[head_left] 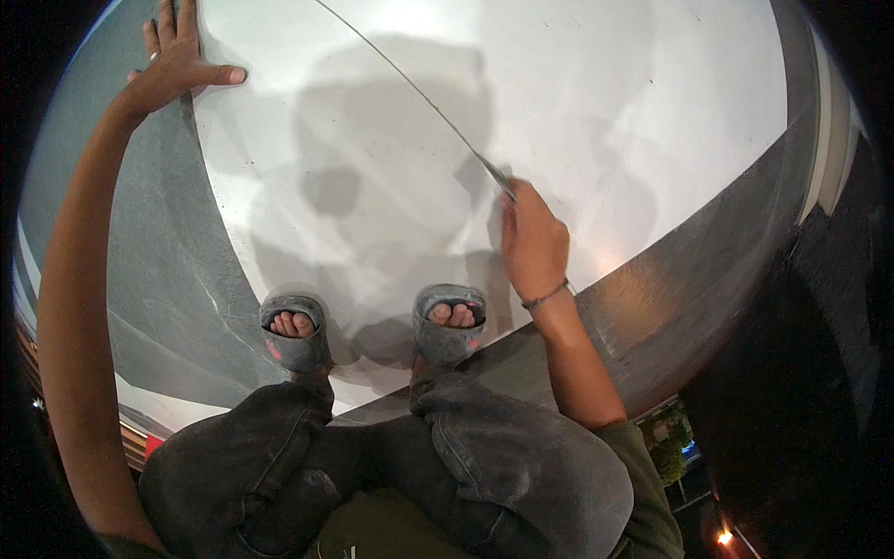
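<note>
The slim pointed tool (pixel 494 173) is lying at a slant over the white panel (pixel 577 102), its tip seeming to be meeting the end of a thin dark line (pixel 400 73) that is running up and leftward to the top of the view; whether that line is being a cut, a cord or a mark, I cannot tell. The likeliest trouble, in my judgement, is the tip skidding off the line and scoring the white face, which an uneven push or a turning wrist would be causing. The squatting pose is adding a second risk: with the left slide (pixel 298 352) overlapping the panel's left edge and the right slide (pixel 447 348) standing near its lower right edge, a shift of weight could be jolting the tool. The right hand (pixel 537 233) is gripping the tool's near end in closed fingers, its braceleted wrist crossing the lower right edge, so the tip is pointing up and left, away from that hand. The left hand (pixel 175 70) is spreading wide at the panel's left edge, fingers lying along the dark margin and thumb reaching onto the white; it is holding nothing that I can see, and the tool is sitting well apart from it, lower and to its right. Beyond both side edges, grey bands (pixel 652 289) are bordering the white.
</note>
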Demonstrator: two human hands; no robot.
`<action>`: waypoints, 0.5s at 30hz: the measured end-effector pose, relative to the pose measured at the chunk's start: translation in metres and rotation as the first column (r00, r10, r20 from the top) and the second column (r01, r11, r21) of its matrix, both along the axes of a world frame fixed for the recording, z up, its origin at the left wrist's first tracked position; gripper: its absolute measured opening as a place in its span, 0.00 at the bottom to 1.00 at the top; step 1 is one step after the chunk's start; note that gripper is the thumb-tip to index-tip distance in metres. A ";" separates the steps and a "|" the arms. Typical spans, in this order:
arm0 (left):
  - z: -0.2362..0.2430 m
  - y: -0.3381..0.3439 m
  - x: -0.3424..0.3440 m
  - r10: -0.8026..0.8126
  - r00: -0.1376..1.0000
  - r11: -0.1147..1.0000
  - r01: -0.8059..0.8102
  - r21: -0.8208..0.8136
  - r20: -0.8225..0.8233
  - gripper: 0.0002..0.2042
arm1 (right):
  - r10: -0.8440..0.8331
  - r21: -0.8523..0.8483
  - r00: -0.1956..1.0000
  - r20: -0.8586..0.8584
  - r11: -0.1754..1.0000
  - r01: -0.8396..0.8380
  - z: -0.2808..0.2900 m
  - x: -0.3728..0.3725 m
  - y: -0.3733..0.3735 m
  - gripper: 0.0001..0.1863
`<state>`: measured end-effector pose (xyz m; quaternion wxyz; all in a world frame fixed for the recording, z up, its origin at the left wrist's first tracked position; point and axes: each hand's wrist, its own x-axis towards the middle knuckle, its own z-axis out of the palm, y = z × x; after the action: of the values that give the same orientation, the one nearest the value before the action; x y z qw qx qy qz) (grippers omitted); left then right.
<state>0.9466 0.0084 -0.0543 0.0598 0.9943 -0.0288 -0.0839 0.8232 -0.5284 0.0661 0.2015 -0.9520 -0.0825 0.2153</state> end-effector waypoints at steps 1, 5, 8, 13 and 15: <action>0.010 -0.013 0.000 -0.002 1.000 1.000 0.002 -0.004 0.001 0.82 | 0.015 0.007 1.000 0.019 1.000 -0.015 -0.002 -0.006 -0.010 0.12; 0.087 -0.098 0.038 0.292 0.758 0.956 -0.207 0.209 -0.583 0.87 | 0.058 -0.015 0.994 0.088 0.998 -0.057 -0.005 -0.012 -0.026 0.15; 0.093 -0.091 0.036 0.322 0.736 0.945 -0.208 0.254 -0.595 0.88 | 0.043 0.029 0.999 0.026 0.999 -0.044 0.000 0.021 0.022 0.17; 0.081 -0.085 0.035 0.237 0.786 0.971 -0.173 0.165 -0.571 0.89 | -0.001 -0.087 0.994 -0.107 0.996 -0.008 0.012 -0.003 -0.012 0.22; 0.089 -0.079 0.031 0.229 0.786 0.972 -0.154 0.177 -0.574 0.89 | 0.022 -0.070 0.993 -0.119 0.997 -0.030 0.013 -0.024 -0.041 0.24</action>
<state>0.9780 -0.0709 0.0350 0.0140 0.9182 0.0975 -0.3836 0.7991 -0.5691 0.0795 0.1689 -0.9430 -0.0751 0.2768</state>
